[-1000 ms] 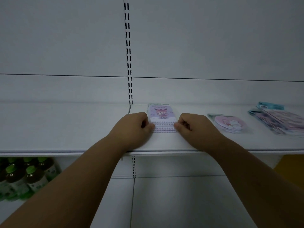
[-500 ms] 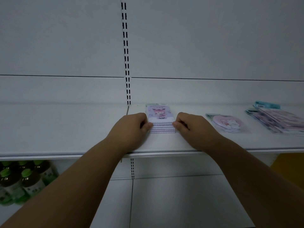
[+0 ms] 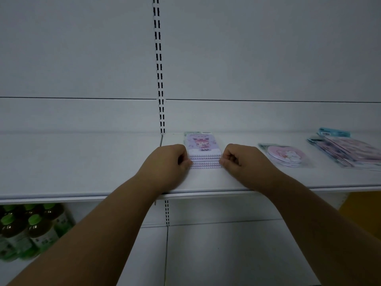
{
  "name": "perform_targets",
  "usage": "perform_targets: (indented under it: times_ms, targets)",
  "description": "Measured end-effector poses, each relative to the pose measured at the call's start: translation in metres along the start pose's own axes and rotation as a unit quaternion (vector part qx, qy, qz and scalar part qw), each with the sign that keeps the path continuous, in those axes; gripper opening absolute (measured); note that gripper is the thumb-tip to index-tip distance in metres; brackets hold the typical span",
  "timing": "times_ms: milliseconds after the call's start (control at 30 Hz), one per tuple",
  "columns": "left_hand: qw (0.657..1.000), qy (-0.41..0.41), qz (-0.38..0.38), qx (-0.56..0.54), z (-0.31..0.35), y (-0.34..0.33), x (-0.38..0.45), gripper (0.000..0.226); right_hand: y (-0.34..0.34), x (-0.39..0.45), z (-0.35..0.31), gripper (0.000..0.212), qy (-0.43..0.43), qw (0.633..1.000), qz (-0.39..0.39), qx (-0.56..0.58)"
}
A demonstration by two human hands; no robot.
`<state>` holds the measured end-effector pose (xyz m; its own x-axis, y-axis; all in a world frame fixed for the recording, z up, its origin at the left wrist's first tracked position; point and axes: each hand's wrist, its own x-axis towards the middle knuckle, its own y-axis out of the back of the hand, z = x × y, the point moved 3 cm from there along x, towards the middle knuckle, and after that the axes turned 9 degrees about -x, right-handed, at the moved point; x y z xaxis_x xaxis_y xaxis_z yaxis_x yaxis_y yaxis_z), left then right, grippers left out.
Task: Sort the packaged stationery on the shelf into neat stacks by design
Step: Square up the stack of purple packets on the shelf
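Notebook stack [image 3: 203, 150] sits btwn my hands on the shelf [image 3: 82, 162], long axis running front-to-back, spiral edges facing me. Left hand [image 3: 167, 162] curled vs its left side, right hand [image 3: 240, 159] curled vs the right, both touching, equally near. Grip: fingers bent, pinching the stack edges. Heart-shaped pack [image 3: 285, 155] and mixed pile [image 3: 350, 150] lie off right, apart.

A stack of notebooks [image 3: 203, 150] sits on the shelf [image 3: 82, 162], just right of the upright rail [image 3: 158, 65]. Further right lies a round packet [image 3: 285, 155], then a fanned pile [image 3: 348, 150], perhaps several packets. Bottles [image 3: 31, 228] stand below, left.
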<state>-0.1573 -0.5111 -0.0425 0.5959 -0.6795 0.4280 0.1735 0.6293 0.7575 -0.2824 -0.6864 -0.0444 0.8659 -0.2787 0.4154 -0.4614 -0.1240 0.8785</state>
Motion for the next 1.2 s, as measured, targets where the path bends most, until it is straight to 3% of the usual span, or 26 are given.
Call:
perform_targets:
  times_ms: [233,367,467,533,667,967,1200]
  targets:
    - [0.999,0.025,-0.026,-0.032,0.001,0.004,-0.003,0.013,0.002,-0.001,-0.001,0.014,-0.012,1.0,-0.013,0.008]
    - [0.968,0.16,-0.027,-0.192,-0.008,0.017,0.012,0.017,0.009,0.012,0.012,0.025,-0.142,0.979,0.001,0.147]
    - [0.949,0.225,-0.053,-0.216,-0.008,0.018,0.039,0.024,0.006,0.04,0.016,0.027,-0.206,0.965,-0.05,0.156]
    - [0.94,0.252,-0.068,-0.22,-0.005,0.013,0.052,0.035,0.002,0.057,0.015,0.038,-0.236,0.955,-0.079,0.164]
    - [0.942,0.263,-0.075,-0.193,-0.008,0.0,0.066,0.042,-0.01,0.076,0.009,0.054,-0.232,0.961,-0.108,0.108]
    - [0.955,0.24,-0.069,-0.16,-0.012,-0.007,0.071,0.034,-0.015,0.081,0.004,0.034,-0.209,0.968,-0.108,0.086]
    - [0.933,0.266,-0.069,-0.232,-0.012,-0.005,0.071,0.027,-0.011,0.077,0.0,0.034,-0.202,0.971,-0.106,0.076]
